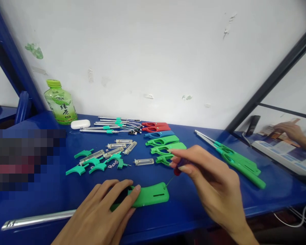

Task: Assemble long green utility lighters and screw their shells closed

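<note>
My left hand [102, 207] presses down on a green long-nosed lighter [151, 196], its fingers closed over the trigger end. The lighter lies flat on the blue table, and its silver metal tube [38, 219] sticks out to the left beyond my wrist. In my right hand [214, 185] a small screwdriver [177, 170] with a dark red handle is pinched between thumb and fingers. Its thin shaft slants down to the hole at the lighter's right end. My left fingers hide the middle of the lighter.
Behind lie turquoise triggers [98, 166], clear fuel tanks [144, 162], metal rods with wires [104, 124], and red [155, 125], blue [156, 134] and green handle shells [165, 140]. Two green lighters [239, 161] rest at right. A bottle [61, 103] and white case [80, 124] stand back left.
</note>
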`<control>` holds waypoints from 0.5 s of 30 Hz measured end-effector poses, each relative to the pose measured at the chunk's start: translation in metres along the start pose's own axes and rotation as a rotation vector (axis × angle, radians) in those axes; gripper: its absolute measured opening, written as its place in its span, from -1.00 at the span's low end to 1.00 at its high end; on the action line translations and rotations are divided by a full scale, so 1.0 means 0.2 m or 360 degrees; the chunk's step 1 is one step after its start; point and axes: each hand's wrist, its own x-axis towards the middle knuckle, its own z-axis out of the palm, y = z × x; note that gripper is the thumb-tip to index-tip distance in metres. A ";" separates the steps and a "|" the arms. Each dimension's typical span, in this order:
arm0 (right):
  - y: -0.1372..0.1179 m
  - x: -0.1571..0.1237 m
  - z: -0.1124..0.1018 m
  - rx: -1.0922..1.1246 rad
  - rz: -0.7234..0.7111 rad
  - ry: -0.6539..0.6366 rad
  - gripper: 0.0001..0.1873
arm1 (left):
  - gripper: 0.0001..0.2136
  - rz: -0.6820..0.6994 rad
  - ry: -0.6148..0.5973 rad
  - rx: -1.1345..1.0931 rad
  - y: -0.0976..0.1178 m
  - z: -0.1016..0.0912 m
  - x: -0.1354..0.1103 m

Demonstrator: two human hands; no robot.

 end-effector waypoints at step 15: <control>0.10 -0.14 -0.15 -0.0293 0.0254 0.0741 -0.93 | -0.53 0.0200 0.0043 0.0231 -0.06 0.07 -0.11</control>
